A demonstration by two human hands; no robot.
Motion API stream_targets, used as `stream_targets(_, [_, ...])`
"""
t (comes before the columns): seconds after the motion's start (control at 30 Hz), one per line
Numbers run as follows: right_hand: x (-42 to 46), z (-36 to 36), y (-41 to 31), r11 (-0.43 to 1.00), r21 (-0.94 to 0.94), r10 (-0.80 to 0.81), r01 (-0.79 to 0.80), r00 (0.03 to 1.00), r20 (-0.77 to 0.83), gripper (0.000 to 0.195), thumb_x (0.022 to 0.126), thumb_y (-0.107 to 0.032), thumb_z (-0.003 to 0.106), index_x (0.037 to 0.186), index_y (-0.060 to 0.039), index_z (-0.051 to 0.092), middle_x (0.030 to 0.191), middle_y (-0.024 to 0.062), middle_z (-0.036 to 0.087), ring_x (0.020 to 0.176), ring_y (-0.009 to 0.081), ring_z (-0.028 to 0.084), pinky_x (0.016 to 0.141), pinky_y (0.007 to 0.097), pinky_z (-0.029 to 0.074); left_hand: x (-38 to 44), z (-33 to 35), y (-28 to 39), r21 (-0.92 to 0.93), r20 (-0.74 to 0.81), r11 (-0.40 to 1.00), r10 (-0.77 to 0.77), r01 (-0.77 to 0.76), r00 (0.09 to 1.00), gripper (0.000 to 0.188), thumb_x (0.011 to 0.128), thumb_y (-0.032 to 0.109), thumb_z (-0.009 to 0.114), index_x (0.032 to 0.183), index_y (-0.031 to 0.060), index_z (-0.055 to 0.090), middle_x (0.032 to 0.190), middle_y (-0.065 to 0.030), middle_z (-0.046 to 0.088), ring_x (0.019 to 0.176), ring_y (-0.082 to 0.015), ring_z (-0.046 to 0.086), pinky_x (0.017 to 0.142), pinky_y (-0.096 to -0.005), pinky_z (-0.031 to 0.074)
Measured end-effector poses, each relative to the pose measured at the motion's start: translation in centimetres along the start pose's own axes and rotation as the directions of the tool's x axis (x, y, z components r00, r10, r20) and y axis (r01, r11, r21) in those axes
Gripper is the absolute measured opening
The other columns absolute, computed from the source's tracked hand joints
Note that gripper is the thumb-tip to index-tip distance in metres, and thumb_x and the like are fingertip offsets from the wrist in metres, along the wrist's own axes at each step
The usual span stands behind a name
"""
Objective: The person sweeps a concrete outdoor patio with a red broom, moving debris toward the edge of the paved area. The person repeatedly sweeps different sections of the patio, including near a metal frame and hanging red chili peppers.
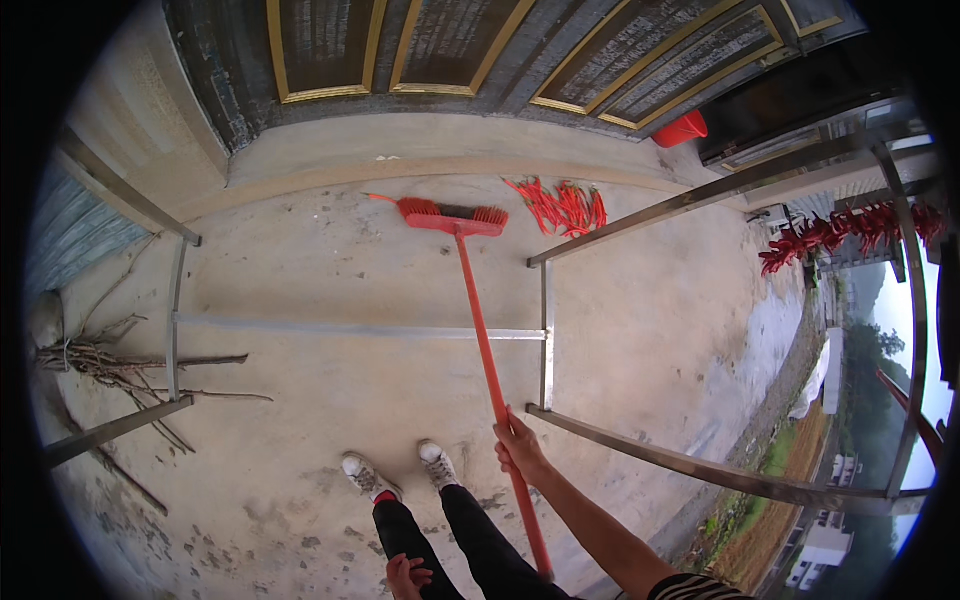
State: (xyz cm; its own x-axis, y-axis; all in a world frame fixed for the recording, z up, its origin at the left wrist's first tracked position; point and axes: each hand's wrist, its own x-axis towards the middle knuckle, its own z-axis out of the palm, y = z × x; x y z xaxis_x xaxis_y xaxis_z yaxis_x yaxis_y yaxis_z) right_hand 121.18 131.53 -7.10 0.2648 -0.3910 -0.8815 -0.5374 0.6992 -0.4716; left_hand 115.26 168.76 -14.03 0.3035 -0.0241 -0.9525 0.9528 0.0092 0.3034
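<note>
My right hand point(521, 450) grips the long red handle of a push broom point(484, 337) partway along its length. The broom's red head point(454, 221) lies on the concrete floor, with red and dark bristles facing away from me. At its left end a single red chili pepper point(382, 198) pokes out. A loose heap of red chili peppers point(562, 208) rests on the floor just right of the head, apart from it. Down by my left thigh hangs my left hand point(409, 576), empty, with its fingers loosely curled.
A metal frame point(360, 327) spans the floor, its legs on both sides of me; the broom handle passes over its crossbar. Dry branches point(112, 364) lie left. A red bucket point(681, 129) stands by the panelled doors point(450, 45). Dark red peppers point(847, 232) hang at right.
</note>
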Motion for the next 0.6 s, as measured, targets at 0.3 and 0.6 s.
stream_targets(0.3, [-14.4, -4.8, -1.3, 0.984, -0.087, 0.161, -0.159, 0.987, 0.019, 0.016, 0.089, -0.016, 0.05, 0.105, -0.0124, 0.05, 0.054, -0.0014, 0.038, 0.04, 0.0053, 0.032, 0.035, 0.0198, 0.028, -0.8, 0.8, 1.2, -0.007, 0.031, 1.0, -0.006, 0.006, 1.0, 0.022, 0.089, 0.018, 0.046, 0.108, 0.0068, 0.045, 0.083, -0.016, 0.062, 0.052, -0.0223, 0.06, 0.039, -0.027, 0.047])
stream_targets(0.6, [-12.8, -0.7, -3.0, 0.976, -0.095, 0.215, -0.197, 0.939, 0.268, 0.048, 0.086, -0.011, 0.052, 0.131, -0.0203, 0.037, 0.06, -0.001, 0.038, 0.045, 0.0055, 0.034, 0.036, 0.019, 0.028, -0.4, 0.1, 1.1, -0.04, 0.043, 0.999, -0.024, 0.026, 0.999, 0.022, 0.089, 0.017, 0.046, 0.108, 0.0063, 0.044, 0.084, -0.0168, 0.062, 0.053, -0.0225, 0.061, 0.04, -0.0279, 0.047])
